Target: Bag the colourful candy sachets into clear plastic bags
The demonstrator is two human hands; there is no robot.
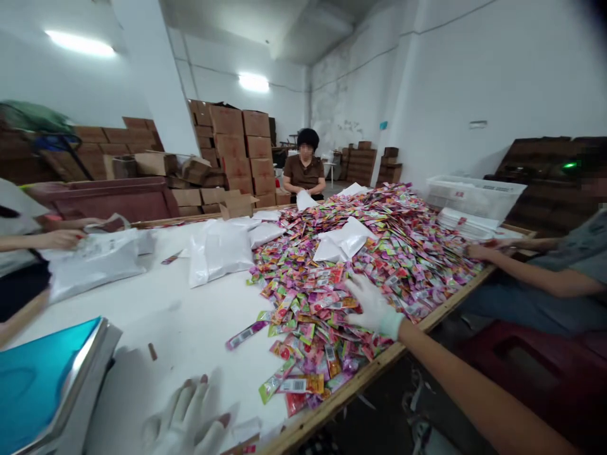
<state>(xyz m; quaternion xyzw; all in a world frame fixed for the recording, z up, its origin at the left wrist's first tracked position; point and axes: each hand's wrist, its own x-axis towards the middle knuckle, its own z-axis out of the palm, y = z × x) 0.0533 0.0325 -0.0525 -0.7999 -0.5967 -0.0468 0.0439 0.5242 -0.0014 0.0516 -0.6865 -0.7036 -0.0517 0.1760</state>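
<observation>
My right hand (372, 306), in a white glove with a pale green cuff, reaches onto a large heap of small colourful packets (308, 328). Its fingers are stretched out over the packets, touching them, and I see none gripped. My left hand (187, 417) is low in the view over the white tabletop (190, 335), fingers apart and holding nothing. Its glove leaves the fingertips bare. Between the hands, some packets spill from the heap, among them one with a barcode label (301, 384). A white pouch (346, 240) lies on the heap beyond my right hand.
A blue-topped box-like object (52, 373) stands at the left. Filled white bags (220, 249) lie farther back. Co-workers sit across (306, 167), at the left and at the right. A clear plastic bin (474, 196) is at the far right. A wooden rim (360, 376) edges the table.
</observation>
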